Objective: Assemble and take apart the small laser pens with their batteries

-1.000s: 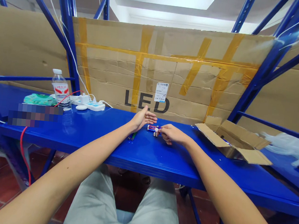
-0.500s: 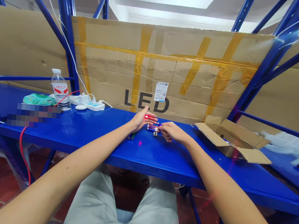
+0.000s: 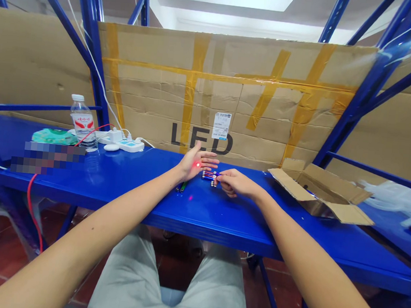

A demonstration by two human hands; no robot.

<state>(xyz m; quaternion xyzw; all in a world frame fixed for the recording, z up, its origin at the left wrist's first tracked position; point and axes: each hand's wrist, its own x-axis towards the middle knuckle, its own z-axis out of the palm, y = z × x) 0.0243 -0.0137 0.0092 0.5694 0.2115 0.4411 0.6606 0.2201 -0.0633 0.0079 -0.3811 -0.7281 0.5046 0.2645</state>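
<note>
My left hand (image 3: 194, 162) is held open above the blue shelf (image 3: 122, 185), palm toward the right, with a red light spot on the palm. My right hand (image 3: 234, 182) is closed on a small pen-like light; its tip points at the left palm. A cluster of small blue and red batteries (image 3: 208, 175) lies on the shelf between the two hands. Thin green and dark sticks (image 3: 182, 186) lie under the left wrist. A faint red spot shows on the shelf below the left hand.
An open cardboard box (image 3: 320, 191) sits on the shelf to the right. At the left stand a water bottle (image 3: 80, 121), a white power strip (image 3: 124, 142) with a red cable, and a green packet (image 3: 55, 136). A taped cardboard sheet marked LED (image 3: 233, 93) backs the shelf.
A red light spot appeared on my left palm. The left hand lifted slightly and its fingers spread wider. My right hand has stayed by the batteries.
</note>
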